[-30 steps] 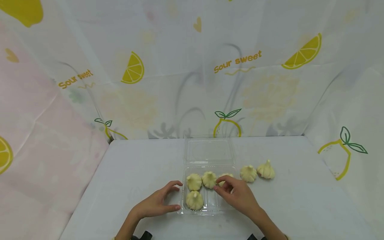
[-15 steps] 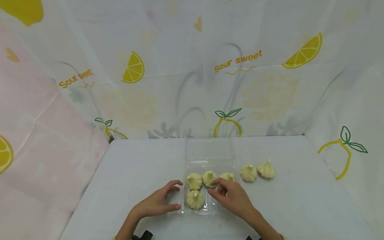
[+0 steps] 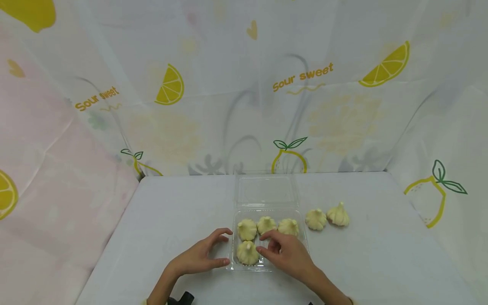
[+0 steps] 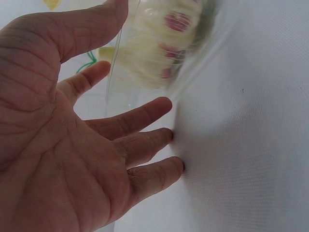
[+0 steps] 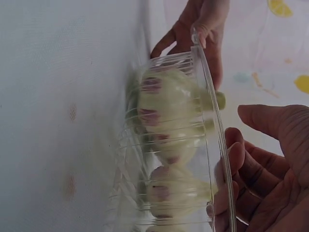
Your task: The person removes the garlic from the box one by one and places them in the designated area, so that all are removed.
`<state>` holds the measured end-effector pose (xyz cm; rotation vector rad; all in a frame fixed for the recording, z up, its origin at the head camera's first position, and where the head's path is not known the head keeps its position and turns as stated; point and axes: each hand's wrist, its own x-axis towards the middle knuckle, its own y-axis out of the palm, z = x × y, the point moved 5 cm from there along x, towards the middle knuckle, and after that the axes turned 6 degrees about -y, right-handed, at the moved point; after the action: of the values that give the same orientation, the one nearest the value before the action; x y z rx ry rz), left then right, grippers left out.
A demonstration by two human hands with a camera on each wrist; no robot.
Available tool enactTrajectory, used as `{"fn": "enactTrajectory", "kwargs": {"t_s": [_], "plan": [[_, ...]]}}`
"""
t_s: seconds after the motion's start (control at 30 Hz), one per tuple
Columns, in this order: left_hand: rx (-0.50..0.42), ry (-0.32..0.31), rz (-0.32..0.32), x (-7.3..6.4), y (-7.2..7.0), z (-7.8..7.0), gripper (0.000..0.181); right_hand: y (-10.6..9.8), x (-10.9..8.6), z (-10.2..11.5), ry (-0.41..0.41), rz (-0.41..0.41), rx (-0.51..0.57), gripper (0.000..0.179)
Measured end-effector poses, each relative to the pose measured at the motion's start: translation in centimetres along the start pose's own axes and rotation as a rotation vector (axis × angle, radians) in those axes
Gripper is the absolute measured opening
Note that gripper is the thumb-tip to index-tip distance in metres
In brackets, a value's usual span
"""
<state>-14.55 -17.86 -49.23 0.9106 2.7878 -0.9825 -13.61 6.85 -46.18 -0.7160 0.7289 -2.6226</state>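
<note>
A clear plastic clamshell box (image 3: 235, 268) lies on the table, its lid (image 3: 267, 190) folded back. Inside, a back row holds a left garlic bulb (image 3: 247, 230), a middle bulb (image 3: 266, 224) and a right bulb (image 3: 288, 227). A front-left garlic bulb (image 3: 248, 253) sits before them. My left hand (image 3: 198, 256) is spread at the box's left edge, thumb and fingers apart. Over the front of the box hovers my right hand (image 3: 289, 254), fingers loosely bent, thumb apart, nothing between them. In the right wrist view, the bulbs (image 5: 169, 101) show through the clear side wall.
To the right of the box, two loose garlic bulbs lie side by side, a nearer one (image 3: 316, 219) and a farther one (image 3: 338, 214). The white table (image 3: 381, 254) is enclosed by lemon-printed cloth (image 3: 228, 106) at the back and sides.
My right hand has moved left and slightly nearer, from the back-right bulb to beside the front-left one. The back-right bulb is uncovered now. My left hand stays in place.
</note>
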Motion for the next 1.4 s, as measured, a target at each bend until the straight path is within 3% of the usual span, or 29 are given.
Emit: {"fn": "enactTrajectory", "kwargs": {"t_s": [0.73,1.4], "plan": [[0.005,0.022,-0.01,-0.1,-0.1,-0.1,0.067,2.1,0.5,0.6,-0.02,0.032,0.03,0.02],[0.002,0.009,0.0,-0.3,-0.1,-0.4,0.067,3.0,0.6,0.7,0.014,0.034,-0.045,0.018]]}}
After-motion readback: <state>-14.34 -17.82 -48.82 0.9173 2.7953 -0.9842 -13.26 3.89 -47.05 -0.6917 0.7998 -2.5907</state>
